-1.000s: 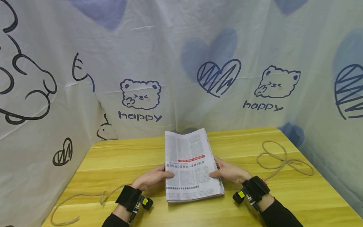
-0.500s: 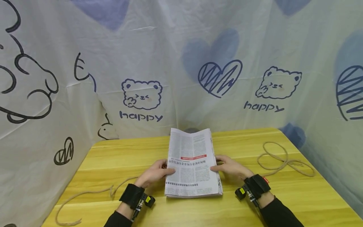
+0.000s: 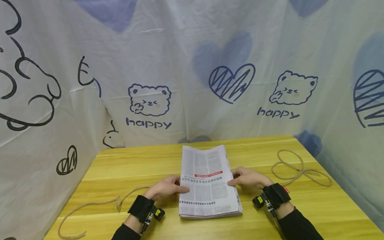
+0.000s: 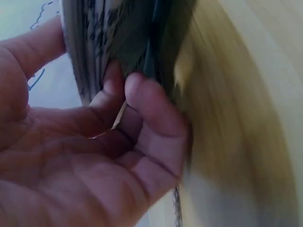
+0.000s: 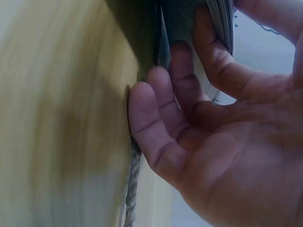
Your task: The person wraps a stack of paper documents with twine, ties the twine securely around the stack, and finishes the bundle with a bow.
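Observation:
A folded stack of newspapers [image 3: 207, 186] lies between both hands at the middle of the table, its top page printed with a red strip. On its left edge my left hand [image 3: 166, 187] grips it, thumb on the top page. In the left wrist view the layered paper edge [image 4: 90, 47] sits between thumb and curled fingers [image 4: 156, 109]. My right hand [image 3: 249, 177] grips the opposite edge the same way. Its fingers [image 5: 144, 111] reach under the lower sheets in the right wrist view, close over the tabletop. A twine rope [image 5: 132, 189] runs beneath that hand.
On the yellow wood-grain table [image 3: 135, 160], one length of twine [image 3: 90, 203] trails out at the left. Looped twine [image 3: 300, 173] lies at the right. A white cloth with printed bears and hearts [image 3: 192, 110] hangs behind and along the sides.
Both hands have shifted the newspaper stack to the right; in the last half second it has come lower and nearer. The left twine moved a little early on. Both grips have stayed.

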Demonstrator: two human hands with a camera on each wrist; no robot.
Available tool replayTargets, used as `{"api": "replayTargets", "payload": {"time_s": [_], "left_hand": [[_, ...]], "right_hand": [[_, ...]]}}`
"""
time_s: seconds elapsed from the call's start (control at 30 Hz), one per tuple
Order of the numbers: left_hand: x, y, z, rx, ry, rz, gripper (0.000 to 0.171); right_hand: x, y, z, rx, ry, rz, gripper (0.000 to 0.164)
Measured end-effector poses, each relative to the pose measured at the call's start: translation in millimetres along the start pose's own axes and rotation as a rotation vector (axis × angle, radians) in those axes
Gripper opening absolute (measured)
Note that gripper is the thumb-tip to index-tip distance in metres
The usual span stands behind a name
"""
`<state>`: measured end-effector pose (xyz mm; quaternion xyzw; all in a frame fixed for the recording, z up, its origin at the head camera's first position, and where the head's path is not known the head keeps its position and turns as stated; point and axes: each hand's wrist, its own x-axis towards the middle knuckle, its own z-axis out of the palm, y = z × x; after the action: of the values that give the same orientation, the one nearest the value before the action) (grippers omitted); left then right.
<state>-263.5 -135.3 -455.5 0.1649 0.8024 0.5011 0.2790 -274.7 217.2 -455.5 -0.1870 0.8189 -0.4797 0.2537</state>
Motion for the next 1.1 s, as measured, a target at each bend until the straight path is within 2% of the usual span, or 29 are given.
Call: {"api": "replayTargets", "payload": {"time_s": [0.3,0.4,0.57,0.63,0.7,0.77,0.83,0.93,1.1], "left_hand": [[2.8,-2.9,0.8,0.139,0.111,-0.066,0.026],[1.9,-6.4,-4.2,0.164,0.136,-0.049,0.026],[-2.4,-13.2,-16.0,0.193,0.163,0.02,0.018],[-3.7,-16.0,-19.7,0.278,0.181,0.044,0.018],[-5.0,-17.2,-22.1,0.404,0.211,0.079,0.018],[-5.6,-17.5,-22.5,0.541,0.268,0.094,0.015],[-5.0,-16.8,-21.9,0.637,0.323,0.108,0.01],[-3.6,-16.3,-20.2,0.741,0.377,0.138,0.009],[-2.4,-16.9,-18.3,0.854,0.387,0.204,0.012]], "right_hand": [[3,3,-1,-0.049,0.047,0.029,0.024],[3,6,-2,-0.08,0.089,0.035,0.021],[2,12,-4,-0.17,0.246,0.025,0.009],[3,14,-3,-0.255,0.299,0.012,0.01],[4,15,-1,-0.354,0.329,-0.001,0.013],[6,15,1,-0.44,0.351,-0.013,0.014],[8,13,3,-0.508,0.365,-0.018,0.014],[11,11,4,-0.577,0.376,-0.024,0.012],[12,8,5,-0.67,0.335,-0.046,0.018]]}}
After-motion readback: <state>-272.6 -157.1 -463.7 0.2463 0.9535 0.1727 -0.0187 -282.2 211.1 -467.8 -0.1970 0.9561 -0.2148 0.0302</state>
